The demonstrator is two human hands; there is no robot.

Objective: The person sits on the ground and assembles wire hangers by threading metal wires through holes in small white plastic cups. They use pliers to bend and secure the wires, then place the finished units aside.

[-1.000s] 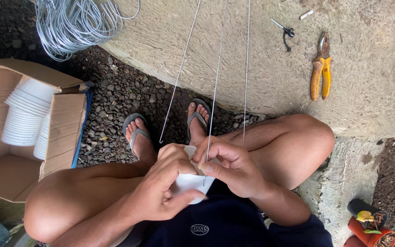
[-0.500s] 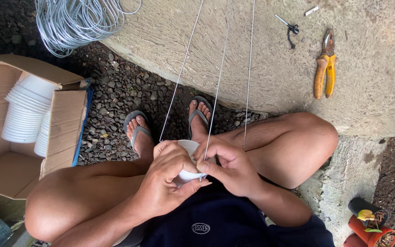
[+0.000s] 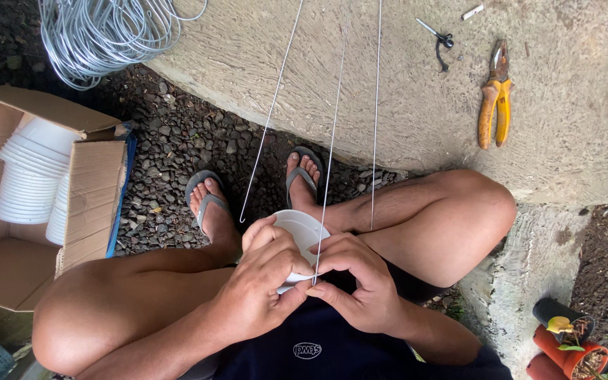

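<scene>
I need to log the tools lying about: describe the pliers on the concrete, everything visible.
The pliers lie flat on the rough concrete slab, up and to the right of the person's knee. Two orange-yellow handles, slightly spread, point toward the person; the dull, dark metal head points away, its jaws apparently shut. Nothing touches them: both hands are busy elsewhere, and small black-handled snips lie apart to the upper left.

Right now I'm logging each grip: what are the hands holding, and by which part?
The left hand grips a white plastic cup around its side. The right hand pinches a thin wire at its lower end, by the cup's rim.
</scene>
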